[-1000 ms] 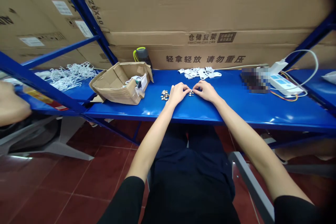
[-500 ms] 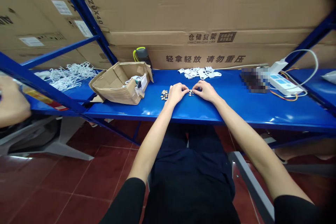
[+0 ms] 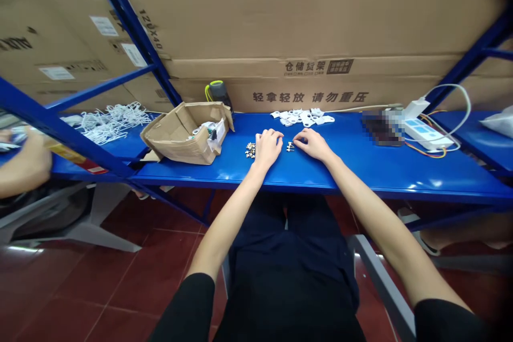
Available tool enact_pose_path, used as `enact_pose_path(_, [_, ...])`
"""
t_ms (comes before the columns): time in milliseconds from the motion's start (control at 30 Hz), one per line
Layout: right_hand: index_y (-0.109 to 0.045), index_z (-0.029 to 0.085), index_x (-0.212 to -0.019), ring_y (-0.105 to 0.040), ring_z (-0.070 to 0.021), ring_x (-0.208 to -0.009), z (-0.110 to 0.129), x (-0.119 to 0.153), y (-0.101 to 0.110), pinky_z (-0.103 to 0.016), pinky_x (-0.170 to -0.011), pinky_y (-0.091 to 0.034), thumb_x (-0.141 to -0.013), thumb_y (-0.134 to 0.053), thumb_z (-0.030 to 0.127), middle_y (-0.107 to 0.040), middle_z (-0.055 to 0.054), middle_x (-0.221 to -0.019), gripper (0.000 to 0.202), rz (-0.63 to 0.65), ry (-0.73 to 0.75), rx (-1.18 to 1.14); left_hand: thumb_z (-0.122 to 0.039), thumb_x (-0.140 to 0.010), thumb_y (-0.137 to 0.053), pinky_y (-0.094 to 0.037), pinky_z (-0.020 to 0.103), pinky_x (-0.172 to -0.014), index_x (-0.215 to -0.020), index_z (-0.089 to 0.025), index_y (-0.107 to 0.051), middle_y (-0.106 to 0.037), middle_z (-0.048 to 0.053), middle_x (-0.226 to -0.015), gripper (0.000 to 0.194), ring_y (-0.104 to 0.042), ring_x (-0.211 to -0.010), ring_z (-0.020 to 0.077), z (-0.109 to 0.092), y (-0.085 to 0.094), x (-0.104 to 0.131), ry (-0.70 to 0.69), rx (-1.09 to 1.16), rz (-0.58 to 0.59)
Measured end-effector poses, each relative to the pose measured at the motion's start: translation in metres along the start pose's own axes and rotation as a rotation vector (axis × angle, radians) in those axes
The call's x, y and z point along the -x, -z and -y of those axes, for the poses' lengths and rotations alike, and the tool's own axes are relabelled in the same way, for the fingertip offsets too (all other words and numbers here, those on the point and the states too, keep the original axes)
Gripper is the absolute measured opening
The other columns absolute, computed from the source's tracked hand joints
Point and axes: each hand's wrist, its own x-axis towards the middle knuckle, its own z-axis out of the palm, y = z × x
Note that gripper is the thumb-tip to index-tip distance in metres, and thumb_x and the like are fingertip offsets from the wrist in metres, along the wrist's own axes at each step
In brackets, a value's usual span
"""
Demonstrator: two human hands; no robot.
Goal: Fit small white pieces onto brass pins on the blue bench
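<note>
head: left hand [image 3: 266, 149] cupped beside pieces [image 3: 250, 150]

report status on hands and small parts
Left hand beside larger pile of small parts. Right hand by smaller group between hands. Grip unclear. Cardboard box left, apart from both.

Small pin-like parts in two groups on a blue tabletop [image 3: 360, 171]. The jumbled pile [image 3: 250, 152], mixed pale, brassy and dark, lies just to the left of the left hand [image 3: 269, 145]. The smaller cluster [image 3: 290, 147], of similar parts lying on their sides in a short column, occupies the gap between that hand and the right hand [image 3: 311, 143]; contact with the right fingertips is unclear.
</note>
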Motion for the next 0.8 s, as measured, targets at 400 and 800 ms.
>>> enact_pose_path(400, [-0.06, 0.02, -0.151, -0.052, -0.0406, -0.147, 0.011, 0.058, 0.004, -0.061, -0.119, -0.042, -0.105, -0.052, 0.048, -0.057, -0.02, -0.16, 0.054, -0.018, -0.152, 0.159, -0.023, -0.109, -0.037, -0.033, 0.041, -0.132, -0.15, -0.017, -0.06, -0.055, 0.011, -0.163, 0.048, -0.048, -0.153, 0.0245, -0.019, 0.007, 0.088, -0.107, 0.064, 0.125])
enact_pose_path(800, [-0.043, 0.027, -0.169, -0.022, -0.0399, -0.167, 0.055, 0.104, 0.005, -0.065, -0.134, -0.017, -0.098, -0.034, 0.088, -0.029, -0.013, -0.178, 0.094, 0.147, -0.274, 0.314, -0.066, -0.107, -0.044, -0.017, 0.058, -0.138, -0.166, -0.026, -0.047, -0.033, 0.009, -0.177, 0.071, -0.027, -0.167, 0.032, -0.014, 0.01, 0.085, 0.004, 0.008, 0.256])
